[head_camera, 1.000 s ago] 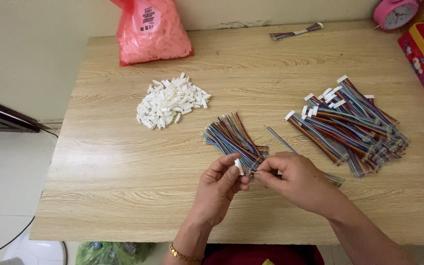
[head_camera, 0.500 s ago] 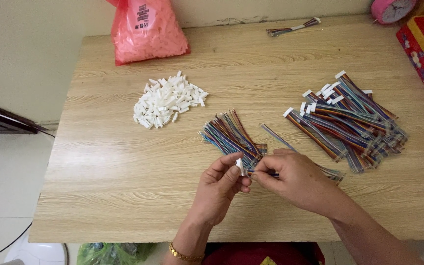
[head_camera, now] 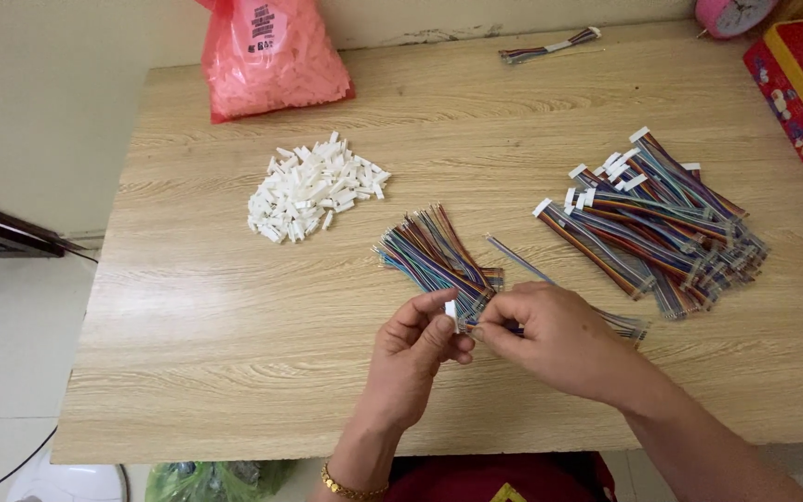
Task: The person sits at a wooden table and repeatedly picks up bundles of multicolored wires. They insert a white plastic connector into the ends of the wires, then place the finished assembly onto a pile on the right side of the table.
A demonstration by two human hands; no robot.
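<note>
Both hands meet over the near middle of the wooden table (head_camera: 234,307). The left hand (head_camera: 415,358) is closed to a pinch, thumb and forefinger gripping a small white connector housing (head_camera: 451,312) held upright at the fingertips; the remaining fingers curl loosely beneath. The right hand (head_camera: 559,339) is likewise closed to a pinch, its fingertips touching the housing from the right and holding the end of a flat multicoloured ribbon cable (head_camera: 626,325). That cable passes under the right palm and lies out to the right on the table surface. Whether the cable end is seated in the housing cannot be told; the fingertips cover the joint.

Just beyond the hands lies a loose bundle of bare ribbon cables (head_camera: 434,251), fanned toward the far left, its near ends almost touching the left fingertips. 1 separate cable (head_camera: 517,260) lies diagonally just beside that bundle.

To the right, well apart from the hands, sits a pile of cables fitted with white housings (head_camera: 662,223), the white ends pointing to the far left. At the left centre is a heap of loose white housings (head_camera: 313,186). A pink plastic bag (head_camera: 271,60) of similar white parts rests at the far edge. 1 small cable bunch (head_camera: 550,46) lies far back. A red box (head_camera: 796,88) occupies the far right corner.
</note>
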